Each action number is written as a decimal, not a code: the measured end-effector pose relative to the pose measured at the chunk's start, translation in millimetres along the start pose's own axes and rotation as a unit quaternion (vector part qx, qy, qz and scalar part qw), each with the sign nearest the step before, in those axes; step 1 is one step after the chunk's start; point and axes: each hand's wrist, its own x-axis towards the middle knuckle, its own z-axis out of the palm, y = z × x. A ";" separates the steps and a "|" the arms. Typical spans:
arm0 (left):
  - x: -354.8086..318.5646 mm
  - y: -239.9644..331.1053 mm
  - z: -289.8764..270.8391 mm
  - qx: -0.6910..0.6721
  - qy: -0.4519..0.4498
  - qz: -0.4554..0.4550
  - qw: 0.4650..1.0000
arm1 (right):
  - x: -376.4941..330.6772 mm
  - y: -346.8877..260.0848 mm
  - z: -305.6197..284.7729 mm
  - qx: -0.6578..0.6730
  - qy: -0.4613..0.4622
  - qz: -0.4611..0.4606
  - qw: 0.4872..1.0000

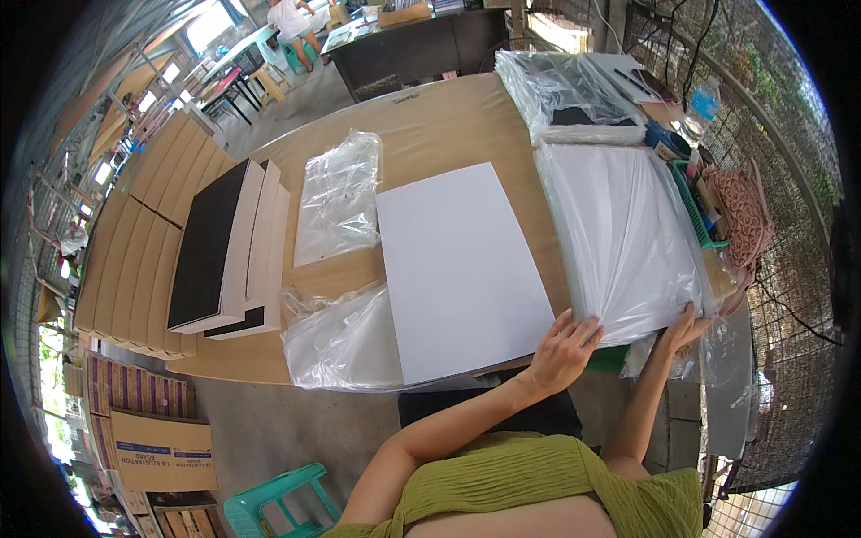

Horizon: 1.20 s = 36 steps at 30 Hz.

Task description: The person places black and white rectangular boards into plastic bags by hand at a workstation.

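The person's left hand (pixel 563 348) lies flat with its fingers spread on the near right corner of a white board (pixel 457 269), its fingertips reaching the near left edge of a stack of white sheets in clear plastic (pixel 619 238). The hand presses down and clasps nothing. The right hand (pixel 683 328) is at the near right corner of that stack, fingers stretched over the plastic edge; whether it pinches the wrap or only touches it cannot be told.

The white board lies in the middle of the wooden table (pixel 448 125), just left of the wrapped stack and touching it along the near edge. Under the board's near left corner lies a crumpled clear plastic bag (pixel 345 345), and a second, flatter clear bag (pixel 339 195) sits to the far left of the board. Further left stands a pile of black and white boards (pixel 229 247) beside rows of brown cartons (pixel 134 242). At the far right rests another plastic-wrapped bundle (pixel 569 103), with a green basket (pixel 692 202) along the right edge. A teal stool (pixel 278 502) stands on the floor, near left.
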 end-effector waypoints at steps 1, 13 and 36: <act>-2.5 -2.4 7.6 -0.020 -0.006 -0.005 1.000 | 7.0 9.8 0.4 -0.046 -0.011 -0.018 0.999; -113.2 -50.4 -138.2 0.099 0.179 -0.210 0.956 | -8.8 -106.4 -18.5 -0.020 -0.014 -0.204 0.979; -208.0 -62.9 -305.7 0.409 0.303 -0.347 0.787 | -379.6 -322.7 137.8 0.263 -0.814 -0.299 0.423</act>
